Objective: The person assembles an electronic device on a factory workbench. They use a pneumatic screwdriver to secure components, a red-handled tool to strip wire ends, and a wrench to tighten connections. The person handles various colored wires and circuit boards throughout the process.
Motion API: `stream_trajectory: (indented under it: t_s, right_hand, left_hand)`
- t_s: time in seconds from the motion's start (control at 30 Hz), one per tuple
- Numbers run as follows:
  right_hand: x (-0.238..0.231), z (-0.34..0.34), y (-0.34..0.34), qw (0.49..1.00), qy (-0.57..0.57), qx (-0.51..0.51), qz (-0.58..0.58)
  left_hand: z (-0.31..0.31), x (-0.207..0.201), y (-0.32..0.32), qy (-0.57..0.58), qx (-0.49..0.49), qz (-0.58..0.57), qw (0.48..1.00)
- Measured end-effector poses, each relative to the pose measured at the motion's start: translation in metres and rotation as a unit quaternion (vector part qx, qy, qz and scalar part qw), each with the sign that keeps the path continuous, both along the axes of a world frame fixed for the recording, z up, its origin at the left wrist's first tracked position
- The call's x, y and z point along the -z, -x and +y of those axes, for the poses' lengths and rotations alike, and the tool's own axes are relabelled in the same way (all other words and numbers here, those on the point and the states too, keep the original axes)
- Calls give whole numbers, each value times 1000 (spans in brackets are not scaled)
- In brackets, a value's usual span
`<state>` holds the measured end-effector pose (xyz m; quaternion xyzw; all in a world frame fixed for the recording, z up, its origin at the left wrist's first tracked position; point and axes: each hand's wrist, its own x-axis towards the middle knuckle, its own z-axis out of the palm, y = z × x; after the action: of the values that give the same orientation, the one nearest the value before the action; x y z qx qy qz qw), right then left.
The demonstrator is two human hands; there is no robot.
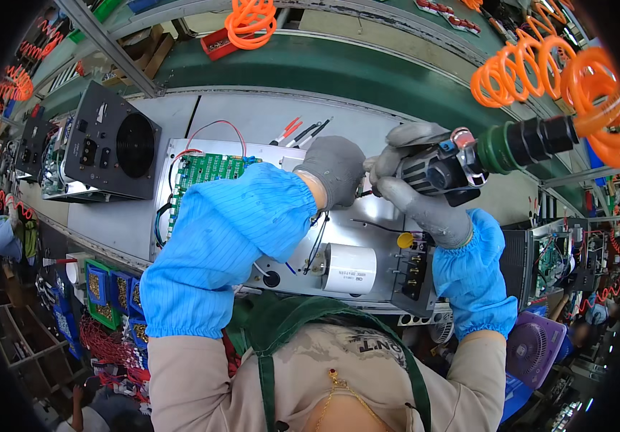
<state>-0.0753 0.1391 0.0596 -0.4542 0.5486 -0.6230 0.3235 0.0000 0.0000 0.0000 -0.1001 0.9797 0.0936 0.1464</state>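
Observation:
My left hand (333,170), in a grey glove, is closed above a metal chassis plate (385,219); what its fingers hold is hidden. My right hand (428,205), gloved too, grips an air screwdriver (436,173) whose front end points toward the left hand. The two hands nearly meet. On the plate, a green circuit board (213,169) with red and black wires sits at the left, partly behind my left sleeve. Closer to me lie a white cylindrical capacitor (351,268) and a black terminal block (413,275). A yellow disc (405,240) is beside the block.
An orange coiled hose (526,72) runs from the tool to the upper right. Red and black-handled hand tools (302,133) lie beyond the plate. A black-cased unit with a fan (112,147) stands at left, blue parts bins (119,291) below it. At right are another unit (540,259) and a purple fan (533,345).

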Motion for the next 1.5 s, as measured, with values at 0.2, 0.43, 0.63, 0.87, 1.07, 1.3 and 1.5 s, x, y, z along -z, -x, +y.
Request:
stream_trajectory:
  t_s: [0.2,0.43,0.63,0.87,1.07,1.3,1.5]
  right_hand:
    - [-1,-4,-2,1000,1,4,-20]
    - [2,-5,1,996,10,-5,-84]
    - [-25,3,3,990,83,64,-92]
    - [-51,-8,18,943,317,43,-97]
    - [-44,-11,14,940,313,74,-113]
    - [-49,-1,25,929,335,100,-119]
    - [-49,4,29,928,332,97,-134]
  left_hand:
    - [-5,6,3,-4,12,-11,1000]
    - [-2,-9,2,-12,15,-37,999]
    - [-24,-8,-8,-210,-113,92,967]
    - [-22,-44,-30,-785,-364,119,487]
    - [-9,-44,-34,-821,-318,133,454]
    - [-31,-27,-52,-506,-125,217,825]
    - [-19,-29,-54,-262,-102,336,899]
